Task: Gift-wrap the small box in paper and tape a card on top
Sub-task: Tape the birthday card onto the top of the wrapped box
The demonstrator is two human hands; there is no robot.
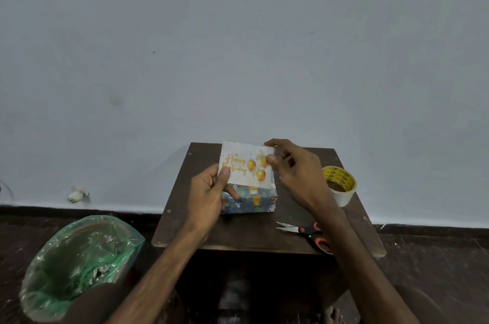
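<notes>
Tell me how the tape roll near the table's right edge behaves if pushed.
The tape roll is round, so it would probably roll if tipped onto its rim. Its hollow core suggests it is fairly light. It sits near the table edge, so a rightward push could drop it.

White birthday card (pixel 244 164) tilted above blue-wrapped box (pixel 251 202) on table.

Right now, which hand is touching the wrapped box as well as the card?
The left hand: one finger lies against the box beneath the card. The right hand pinches only the card's corner.
</notes>
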